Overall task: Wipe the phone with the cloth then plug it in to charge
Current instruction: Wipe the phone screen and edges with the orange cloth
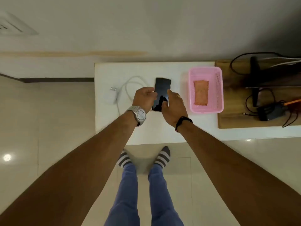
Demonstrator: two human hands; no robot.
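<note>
Left hand, head view: fingers curled around the left edge of the phone, closed on it; right hand meets the right edge with fingers loosely spread, thumb over the dark screen; whether the phone is lifted or lies on the white surface cannot be told. Cloth lies folded in the pink basket, just right of the phone, untouched; wiping appears not yet begun. Charger and its cable rest to the left, unconnected; plugging in remains.
</note>
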